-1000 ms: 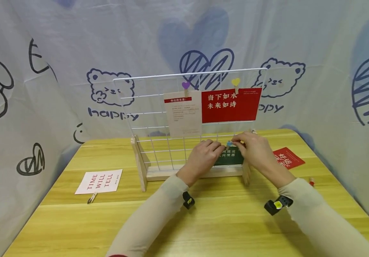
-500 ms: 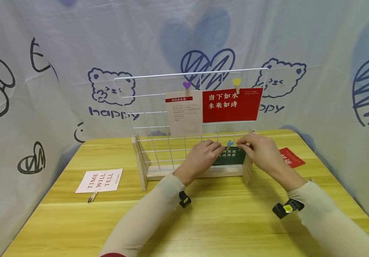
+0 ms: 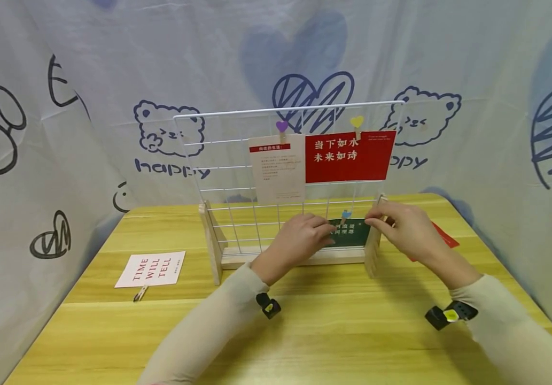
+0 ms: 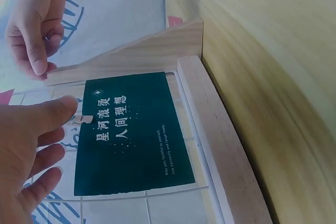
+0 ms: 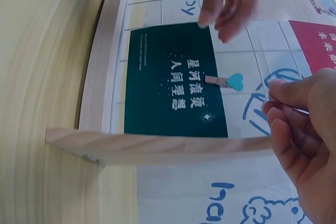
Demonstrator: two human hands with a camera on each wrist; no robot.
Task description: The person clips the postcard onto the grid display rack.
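A dark green card [image 3: 352, 238] hangs low on the white wire grid [image 3: 230, 187], held at its top by a small wooden clothespin with a blue heart [image 5: 235, 82]. My left hand [image 3: 303, 238] is at the card's left part in the head view. In the left wrist view its thumb is near the clothespin and its fingers are relaxed and spread. My right hand [image 3: 407, 227] is off the card's right side, beside the grid's wooden foot [image 3: 373, 246]. Its thumb and index fingertips stand slightly apart, loosely bent, by a grid wire.
Higher on the grid hang a cream card [image 3: 278, 171] under a purple heart clothespin [image 3: 282, 126] and a red card [image 3: 348, 158] under a yellow one. A white card [image 3: 153, 269] and a clothespin [image 3: 140, 292] lie left on the table. Another red card [image 3: 445, 235] lies right.
My right hand has drawn away to the right from the blue heart clothespin, which stays on the green card. My left hand has shifted slightly down, its fingers leaving the clothespin.
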